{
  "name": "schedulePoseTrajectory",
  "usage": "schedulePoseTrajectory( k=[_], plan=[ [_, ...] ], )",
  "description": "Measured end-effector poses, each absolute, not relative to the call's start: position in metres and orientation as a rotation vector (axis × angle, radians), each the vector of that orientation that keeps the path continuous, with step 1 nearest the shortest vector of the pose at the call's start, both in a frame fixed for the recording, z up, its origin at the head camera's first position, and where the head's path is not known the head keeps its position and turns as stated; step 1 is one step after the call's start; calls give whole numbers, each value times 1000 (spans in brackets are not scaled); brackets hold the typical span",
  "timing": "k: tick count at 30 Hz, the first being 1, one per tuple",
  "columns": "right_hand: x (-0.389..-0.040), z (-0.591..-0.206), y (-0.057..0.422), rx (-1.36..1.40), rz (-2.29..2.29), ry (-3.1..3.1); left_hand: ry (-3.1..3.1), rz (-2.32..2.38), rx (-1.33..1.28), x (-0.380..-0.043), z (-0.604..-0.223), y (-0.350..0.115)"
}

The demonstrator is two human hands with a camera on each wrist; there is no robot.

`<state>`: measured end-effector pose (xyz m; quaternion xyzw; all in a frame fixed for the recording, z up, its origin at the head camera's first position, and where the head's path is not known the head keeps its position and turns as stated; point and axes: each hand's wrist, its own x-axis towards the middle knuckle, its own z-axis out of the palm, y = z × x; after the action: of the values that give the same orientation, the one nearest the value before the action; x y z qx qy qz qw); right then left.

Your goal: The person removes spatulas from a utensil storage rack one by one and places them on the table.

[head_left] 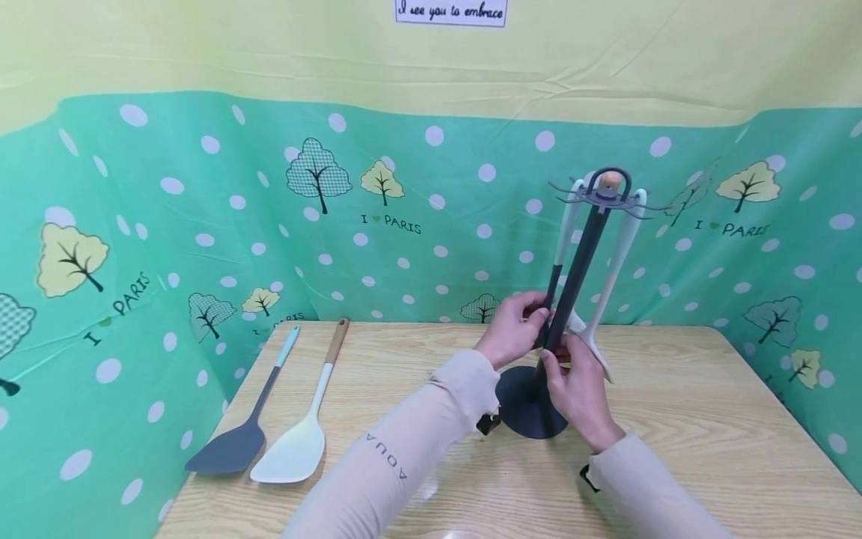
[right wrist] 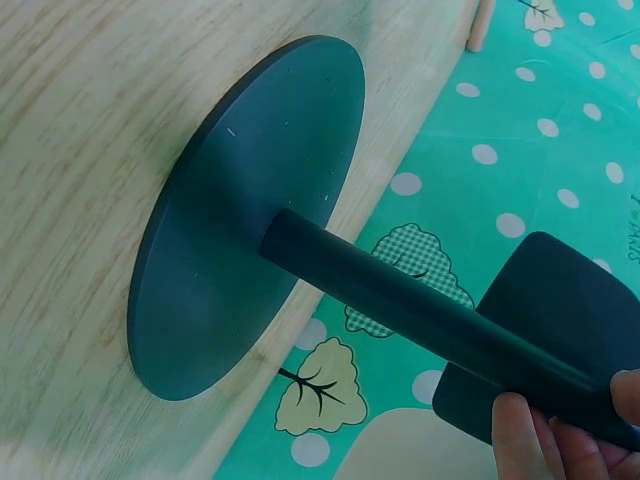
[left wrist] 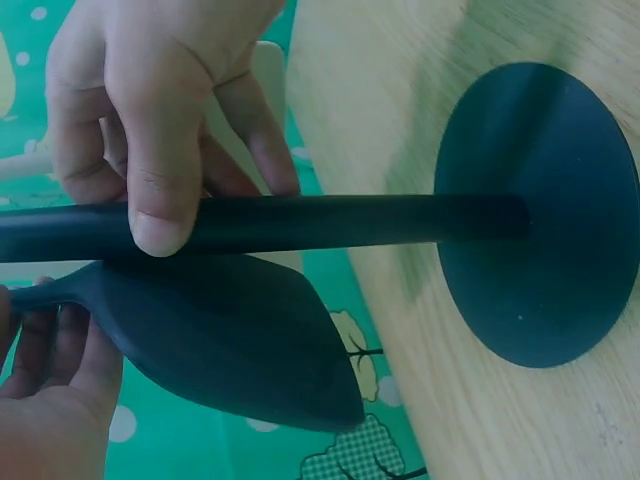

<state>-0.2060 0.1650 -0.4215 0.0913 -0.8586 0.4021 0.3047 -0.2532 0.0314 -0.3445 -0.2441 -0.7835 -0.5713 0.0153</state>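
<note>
A dark utensil stand has a round base (head_left: 521, 408), a black pole (head_left: 581, 273) and a ring of hooks (head_left: 604, 199) on top. My right hand (head_left: 582, 385) grips the lower pole, its thumb lying along it in the left wrist view. On the pole's left side, my left hand (head_left: 508, 329) pinches the neck of a dark spatula (left wrist: 230, 345). This spatula's mint handle (head_left: 569, 221) reaches up to the hooks. A white utensil (head_left: 619, 254) hangs at the right, its lower end partly hidden behind my right hand.
On the table's (head_left: 707, 449) left side lie a dark turner (head_left: 232, 449) with a mint handle end and a white turner (head_left: 296, 449) with a brown handle end. A green patterned cloth (head_left: 404, 247) hangs behind the table and around its sides.
</note>
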Motion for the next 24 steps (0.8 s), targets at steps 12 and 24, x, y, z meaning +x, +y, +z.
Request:
schedulePoseTrajectory(
  k=[12, 24],
  plan=[
    [-205, -420, 164, 231, 1082, -2280, -2358, -1862, -681, -252, -344, 29],
    [-204, -420, 164, 218, 1094, -2303, -2368, -1844, -688, -249, -344, 20]
  ],
)
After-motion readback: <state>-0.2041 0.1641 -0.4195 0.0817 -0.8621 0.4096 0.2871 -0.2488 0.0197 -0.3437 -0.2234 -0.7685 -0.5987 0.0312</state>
